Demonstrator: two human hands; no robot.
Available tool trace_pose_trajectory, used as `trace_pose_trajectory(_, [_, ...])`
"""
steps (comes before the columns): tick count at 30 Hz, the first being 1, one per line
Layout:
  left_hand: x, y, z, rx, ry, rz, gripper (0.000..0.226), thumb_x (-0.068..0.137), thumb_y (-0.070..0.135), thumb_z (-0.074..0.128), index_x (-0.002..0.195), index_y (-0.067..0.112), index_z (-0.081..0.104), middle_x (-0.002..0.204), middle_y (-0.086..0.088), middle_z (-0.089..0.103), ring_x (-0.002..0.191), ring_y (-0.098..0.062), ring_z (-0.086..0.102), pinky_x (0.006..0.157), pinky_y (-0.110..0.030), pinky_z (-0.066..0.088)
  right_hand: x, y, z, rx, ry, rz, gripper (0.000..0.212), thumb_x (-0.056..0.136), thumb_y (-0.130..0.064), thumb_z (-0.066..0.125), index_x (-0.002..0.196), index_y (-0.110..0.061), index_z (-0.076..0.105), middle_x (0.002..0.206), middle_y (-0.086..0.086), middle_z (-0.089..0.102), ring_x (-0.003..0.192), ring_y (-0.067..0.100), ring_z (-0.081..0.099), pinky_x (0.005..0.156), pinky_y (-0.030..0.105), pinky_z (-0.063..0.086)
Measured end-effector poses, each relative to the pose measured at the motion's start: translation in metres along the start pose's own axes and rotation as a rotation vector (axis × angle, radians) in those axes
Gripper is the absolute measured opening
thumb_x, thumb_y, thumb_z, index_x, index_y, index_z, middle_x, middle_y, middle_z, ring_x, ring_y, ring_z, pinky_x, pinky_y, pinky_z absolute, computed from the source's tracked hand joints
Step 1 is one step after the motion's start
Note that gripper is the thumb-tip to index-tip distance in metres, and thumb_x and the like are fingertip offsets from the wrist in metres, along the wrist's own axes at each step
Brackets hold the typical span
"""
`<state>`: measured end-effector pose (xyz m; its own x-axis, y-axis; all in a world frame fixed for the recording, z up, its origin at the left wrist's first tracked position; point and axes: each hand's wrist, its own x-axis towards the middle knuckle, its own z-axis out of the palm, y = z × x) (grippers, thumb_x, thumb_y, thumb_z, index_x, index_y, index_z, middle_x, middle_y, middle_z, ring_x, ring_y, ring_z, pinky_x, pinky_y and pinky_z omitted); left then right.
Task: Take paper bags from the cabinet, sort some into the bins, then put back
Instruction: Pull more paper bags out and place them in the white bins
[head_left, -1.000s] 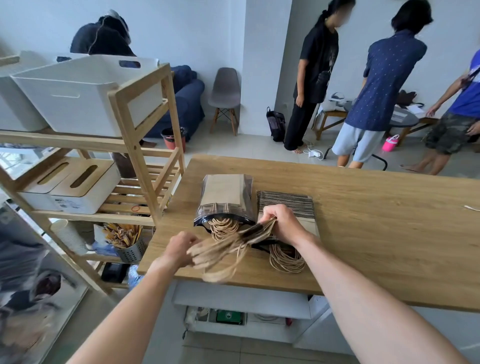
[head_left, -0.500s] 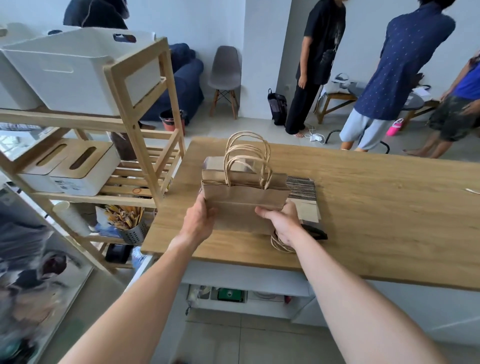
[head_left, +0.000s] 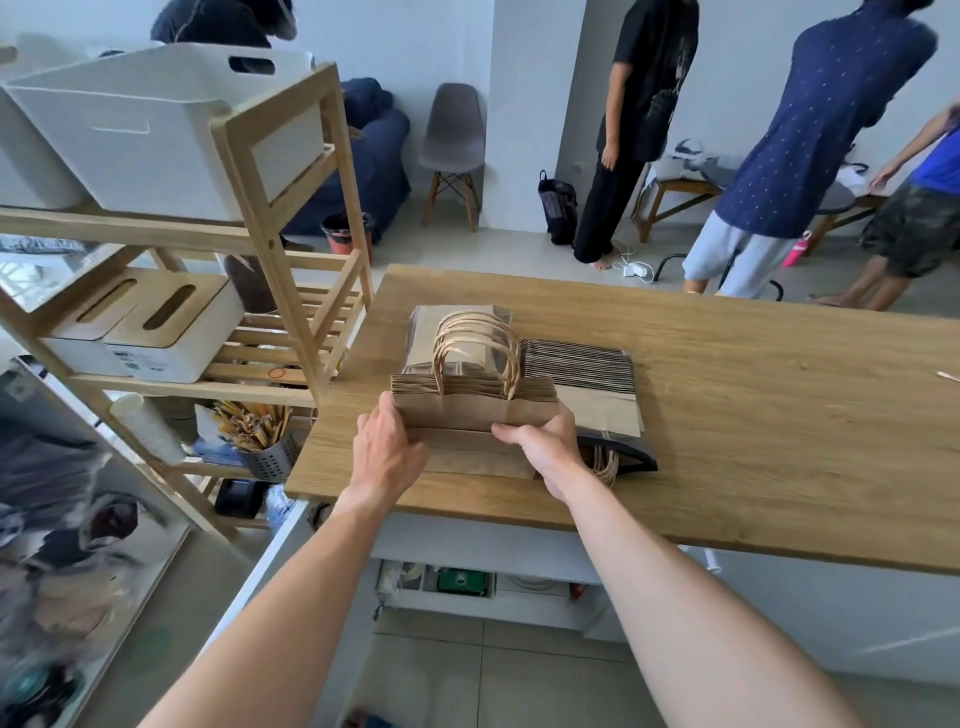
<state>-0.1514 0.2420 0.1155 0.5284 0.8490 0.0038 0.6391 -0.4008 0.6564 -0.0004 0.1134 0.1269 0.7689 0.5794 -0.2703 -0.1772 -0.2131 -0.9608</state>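
At frame centre, the left hand (head_left: 387, 447) and right hand (head_left: 545, 441) clamp a stack of paper bags (head_left: 475, 413) upright on the tabletop (head_left: 753, 415). Uneven squeezing could fan the stack; its looped handles, seemingly loose, might snag the wrapped packs behind.

- The paper bags (head_left: 474, 413) between the two hands are plain brown, with tan twisted-cord handles.
- The packet (head_left: 577, 366) lying just to their right is striped black and tan on top, plain tan lower down.
- The table (head_left: 753, 415) is warm oak-grain wood.
- The bin (head_left: 130, 130) on the pale wooden shelf (head_left: 280, 218) is white.
- One bystander's shirt (head_left: 810, 119) is navy with small white dots.
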Motion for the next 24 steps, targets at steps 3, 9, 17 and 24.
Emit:
trace_pose_trajectory(3, [0.000,0.007,-0.005,-0.079,0.024,-0.009,0.032,0.077,-0.010,0.045,0.099,0.009,0.033,0.098,-0.019,0.053,0.094,-0.036,0.048,0.078,-0.037,0.035,-0.005,-0.008,0.001,-0.026,-0.029,-0.026,0.035,0.071,0.000,0.083,0.090,-0.020,0.063,0.090,-0.006,0.072,0.089,0.005,0.064,0.070,0.014,0.043])
trace_pose_trajectory(9, [0.006,-0.002,-0.005,-0.090,-0.013,-0.036,0.039,0.072,-0.007,0.045,0.107,0.008,0.044,0.103,-0.013,0.055,0.096,-0.030,0.048,0.085,-0.039,0.040,-0.003,-0.006,0.001,-0.074,-0.023,0.024,0.040,0.068,-0.005,0.085,0.100,-0.015,0.063,0.097,-0.001,0.072,0.091,0.010,0.064,0.079,0.024,0.046])
trace_pose_trajectory(17, [-0.009,0.013,-0.012,-0.580,0.069,-0.283,0.039,0.098,0.040,0.028,0.089,0.013,0.054,0.073,-0.009,0.056,0.068,-0.030,0.055,0.069,-0.047,0.048,-0.001,-0.001,-0.004,-0.376,0.156,-0.004,0.017,0.073,-0.024,0.059,0.089,-0.019,0.061,0.096,0.009,0.064,0.085,0.025,0.059,0.074,0.031,0.048])
trace_pose_trajectory(24, [-0.007,0.030,-0.019,-0.933,-0.126,-0.625,0.089,0.078,0.087,0.022,0.122,0.016,0.051,0.085,-0.011,0.053,0.074,-0.029,0.062,0.069,-0.044,0.058,-0.010,-0.030,-0.014,0.416,-0.042,0.493,0.068,0.087,-0.069,0.038,0.098,-0.004,0.054,0.093,0.024,0.063,0.072,0.032,0.059,0.062,0.035,0.047])
